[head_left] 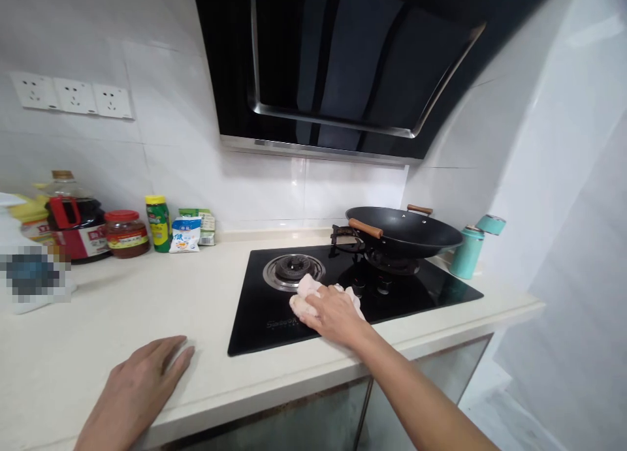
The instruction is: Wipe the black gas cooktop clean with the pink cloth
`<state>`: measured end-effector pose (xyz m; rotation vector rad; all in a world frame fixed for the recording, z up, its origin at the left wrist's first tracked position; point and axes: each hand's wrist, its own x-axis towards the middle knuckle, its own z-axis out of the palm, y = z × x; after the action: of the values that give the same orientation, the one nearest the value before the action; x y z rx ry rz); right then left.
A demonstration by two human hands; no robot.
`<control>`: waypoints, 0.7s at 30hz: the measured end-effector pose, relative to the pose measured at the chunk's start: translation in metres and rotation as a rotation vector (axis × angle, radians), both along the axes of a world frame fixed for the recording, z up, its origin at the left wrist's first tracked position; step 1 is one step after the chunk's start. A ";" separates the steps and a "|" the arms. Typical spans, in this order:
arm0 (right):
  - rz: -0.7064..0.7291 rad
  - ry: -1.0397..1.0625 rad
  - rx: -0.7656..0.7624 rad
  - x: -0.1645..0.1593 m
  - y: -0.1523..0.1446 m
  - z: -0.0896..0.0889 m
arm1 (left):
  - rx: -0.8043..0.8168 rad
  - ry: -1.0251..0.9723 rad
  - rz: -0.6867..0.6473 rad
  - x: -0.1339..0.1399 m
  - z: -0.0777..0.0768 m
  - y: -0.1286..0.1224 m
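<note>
My right hand (336, 315) presses a crumpled whitish cloth (308, 293) onto the black glass gas stove (269, 314), just in front of the left burner (295, 268). Its fingers are bent over the cloth. My left hand (142, 379) rests on the pale countertop (210, 320) to the left of the stove, fingers stretched out and holding nothing. Two control knobs (385, 284) sit to the right of the cloth. On the right burner stands a black wok (406, 232) with wooden handles.
A black range hood (333, 59) overhangs the stove. Along the wall at left are a dark sauce bottle (73, 226), a red-lidded jar (127, 234), a green shaker (157, 224) and small packets (186, 234). A white spray bottle (29, 294) stands nearer. A teal canister (467, 252) is beside the wok.
</note>
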<state>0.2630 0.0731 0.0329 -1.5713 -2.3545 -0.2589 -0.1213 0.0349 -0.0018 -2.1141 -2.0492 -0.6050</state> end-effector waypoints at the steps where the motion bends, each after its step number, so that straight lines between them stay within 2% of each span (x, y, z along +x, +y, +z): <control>1: 0.038 0.029 0.035 0.005 -0.009 -0.004 | -0.008 0.004 0.001 0.000 0.001 0.000; 4: 0.109 0.073 0.095 0.032 -0.029 -0.013 | -0.031 0.013 0.003 0.000 0.006 -0.001; 7: 0.070 0.060 0.109 0.079 -0.039 -0.018 | -0.040 0.022 0.000 -0.001 0.009 -0.001; 10: -0.082 0.015 0.107 0.143 -0.043 -0.024 | -0.006 0.025 -0.007 -0.002 0.008 0.001; 12: -0.240 -0.002 0.112 0.188 -0.042 -0.026 | 0.026 0.020 -0.017 -0.003 0.006 0.002; 15: -0.455 0.061 0.079 0.240 -0.036 -0.022 | 0.043 0.013 -0.020 -0.003 0.004 0.004; 18: -0.537 0.118 0.066 0.258 -0.016 -0.009 | 0.039 0.001 -0.017 -0.005 0.001 0.006; 21: -0.524 0.120 0.050 0.248 0.015 0.001 | 0.061 -0.007 -0.014 -0.008 -0.003 0.008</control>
<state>0.5106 0.0885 0.0336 -2.0898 -1.7977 -0.3198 -0.1298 0.0431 -0.0047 -2.0972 -1.9949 -0.6696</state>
